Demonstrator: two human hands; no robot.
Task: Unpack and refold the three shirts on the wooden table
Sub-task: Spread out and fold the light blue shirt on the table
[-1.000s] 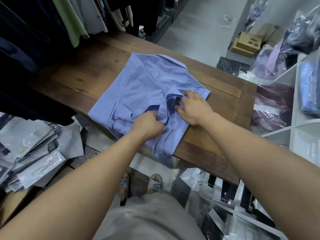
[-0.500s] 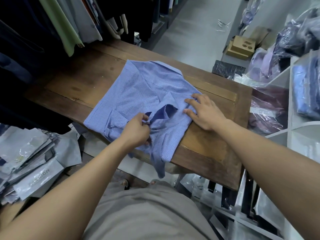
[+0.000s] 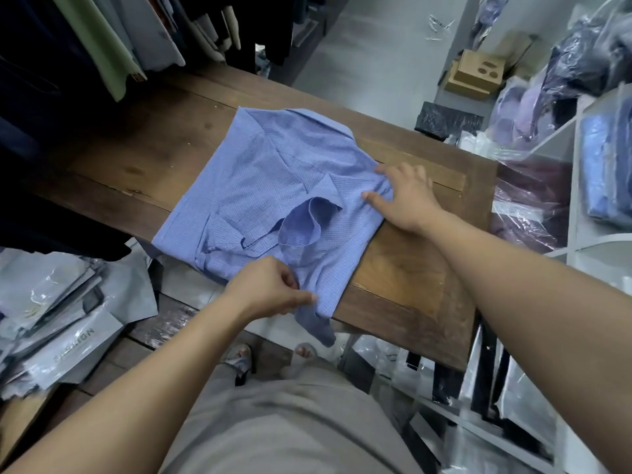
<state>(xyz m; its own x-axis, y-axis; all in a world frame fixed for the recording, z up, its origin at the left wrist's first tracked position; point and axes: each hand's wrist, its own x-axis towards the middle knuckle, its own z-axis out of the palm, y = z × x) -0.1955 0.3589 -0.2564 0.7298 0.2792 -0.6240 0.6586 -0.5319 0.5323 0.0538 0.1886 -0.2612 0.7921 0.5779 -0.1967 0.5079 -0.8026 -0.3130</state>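
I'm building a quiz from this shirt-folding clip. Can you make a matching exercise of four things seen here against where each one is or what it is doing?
Things:
1. left hand
2. right hand
3. blue checked shirt
4. cardboard box

States:
A. lies on the wooden table, one end hanging over the near edge
B. sits on the grey floor beyond the table
C. pinches fabric at the table's near edge
D. presses flat on the shirt's right side

Pairs: 1-C, 2-D, 3-A, 4-B
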